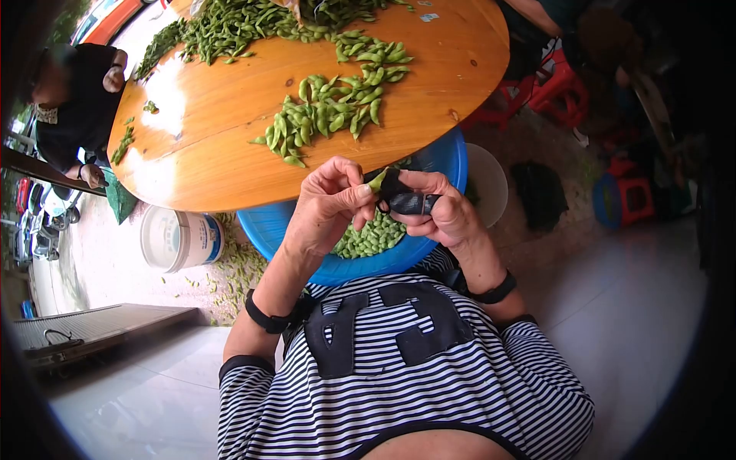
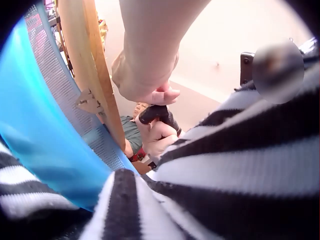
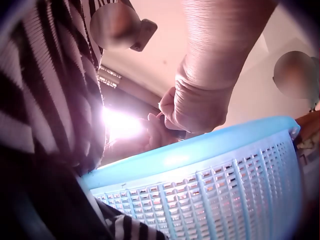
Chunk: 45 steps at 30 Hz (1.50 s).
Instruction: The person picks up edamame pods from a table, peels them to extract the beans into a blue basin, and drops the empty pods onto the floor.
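Over a blue basket [image 1: 264, 238], my two hands meet at a green edamame pod [image 1: 376, 181]. My left hand [image 1: 330, 203] pinches one end of it between thumb and forefinger. Black covers [image 1: 410, 203] wrap the thumb and a finger of my right hand [image 1: 448, 211], which grips the pod's other end with curled fingers. Below them, shelled green beans [image 1: 372, 239] lie in the basket. In the left wrist view the right hand [image 2: 159, 135] shows beyond the left hand [image 2: 145, 82]. The right wrist view shows the right hand [image 3: 200, 107] above the basket's rim [image 3: 200, 150]; the pod is hidden there.
Edamame pods [image 1: 326, 111] lie on the wooden table [image 1: 222, 165] ahead, with a larger heap [image 1: 245, 31] behind. A white bucket [image 1: 180, 239] stands left on the floor, near scattered pods [image 1: 238, 268]. Another person [image 1: 77, 100] is at the left, red stools [image 1: 560, 92] at the right.
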Each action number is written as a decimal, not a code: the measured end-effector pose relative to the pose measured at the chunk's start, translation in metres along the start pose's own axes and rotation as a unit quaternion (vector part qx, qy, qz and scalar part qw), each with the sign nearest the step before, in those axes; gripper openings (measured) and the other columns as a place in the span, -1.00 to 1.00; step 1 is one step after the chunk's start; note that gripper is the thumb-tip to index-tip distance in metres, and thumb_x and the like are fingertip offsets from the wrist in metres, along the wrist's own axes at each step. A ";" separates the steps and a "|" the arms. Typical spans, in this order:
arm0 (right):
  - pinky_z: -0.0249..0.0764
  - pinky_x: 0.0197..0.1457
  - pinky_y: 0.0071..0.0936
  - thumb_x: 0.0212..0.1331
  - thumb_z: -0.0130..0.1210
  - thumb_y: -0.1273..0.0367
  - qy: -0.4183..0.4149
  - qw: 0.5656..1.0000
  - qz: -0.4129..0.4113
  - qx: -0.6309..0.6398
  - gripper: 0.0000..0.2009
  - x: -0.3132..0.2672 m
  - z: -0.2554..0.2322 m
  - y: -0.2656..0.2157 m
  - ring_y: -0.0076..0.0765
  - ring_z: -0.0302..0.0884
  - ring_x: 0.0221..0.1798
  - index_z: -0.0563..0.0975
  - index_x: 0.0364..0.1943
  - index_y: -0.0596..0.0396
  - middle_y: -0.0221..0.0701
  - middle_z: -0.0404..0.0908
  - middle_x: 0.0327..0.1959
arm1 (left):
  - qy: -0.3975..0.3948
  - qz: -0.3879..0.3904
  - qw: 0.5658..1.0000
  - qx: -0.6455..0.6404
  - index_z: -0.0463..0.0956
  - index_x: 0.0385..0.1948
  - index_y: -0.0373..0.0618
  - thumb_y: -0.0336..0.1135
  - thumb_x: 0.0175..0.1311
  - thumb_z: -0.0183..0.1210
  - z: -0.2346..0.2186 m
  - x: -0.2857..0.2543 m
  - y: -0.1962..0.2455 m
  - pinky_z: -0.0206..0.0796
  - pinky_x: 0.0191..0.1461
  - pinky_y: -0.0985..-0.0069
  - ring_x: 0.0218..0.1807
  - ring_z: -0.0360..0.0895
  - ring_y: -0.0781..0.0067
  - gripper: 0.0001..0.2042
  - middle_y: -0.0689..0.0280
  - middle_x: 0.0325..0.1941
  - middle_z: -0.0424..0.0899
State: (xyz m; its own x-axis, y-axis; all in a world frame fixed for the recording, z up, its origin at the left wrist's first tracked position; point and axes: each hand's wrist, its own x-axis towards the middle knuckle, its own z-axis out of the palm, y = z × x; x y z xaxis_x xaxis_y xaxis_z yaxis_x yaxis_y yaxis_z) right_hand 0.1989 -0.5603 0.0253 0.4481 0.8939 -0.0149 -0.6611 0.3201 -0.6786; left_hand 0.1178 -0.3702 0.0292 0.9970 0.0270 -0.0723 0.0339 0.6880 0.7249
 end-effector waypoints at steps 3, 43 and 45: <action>0.08 -0.58 -0.76 0.00 -0.04 0.50 0.020 0.998 0.013 -0.058 -0.65 0.000 0.004 -0.005 -0.75 0.12 -0.58 0.54 -0.07 0.21 -0.60 0.33 -0.54 | -0.020 -0.023 0.998 -0.046 0.47 -0.27 -0.19 -0.53 0.11 0.29 0.001 0.003 -0.001 0.34 -0.53 0.69 -0.55 0.51 0.59 -0.80 0.34 -0.53 0.58; 0.34 -0.17 -0.17 -0.21 -0.03 0.66 0.299 0.607 -0.131 -0.725 -0.69 -0.045 -0.005 -0.060 0.20 0.45 -0.22 0.43 -0.24 0.27 -0.04 0.47 -0.36 | 0.155 0.224 0.598 0.754 0.62 -0.26 -0.13 -0.40 0.12 0.17 0.000 0.060 0.026 0.40 -0.13 0.23 -0.21 0.56 0.06 -0.83 0.17 -0.29 0.57; 0.37 -0.19 -0.26 -0.24 -0.05 0.67 0.266 0.627 -0.171 -0.712 -0.67 -0.031 0.001 -0.053 0.18 0.46 -0.25 0.42 -0.24 0.28 -0.06 0.47 -0.37 | 0.165 0.177 0.569 0.786 0.60 -0.17 -0.10 -0.36 0.16 0.13 0.004 0.063 0.024 0.41 -0.09 0.24 -0.16 0.56 0.08 -0.79 0.19 -0.18 0.52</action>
State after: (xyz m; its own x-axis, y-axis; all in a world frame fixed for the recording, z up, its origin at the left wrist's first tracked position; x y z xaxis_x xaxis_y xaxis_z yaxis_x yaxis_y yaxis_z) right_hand 0.2192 -0.6046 0.0625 0.8047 0.4968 0.3250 0.5664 -0.4785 -0.6710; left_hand 0.1821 -0.3548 0.0450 0.9023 0.2757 0.3315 0.1145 -0.8945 0.4323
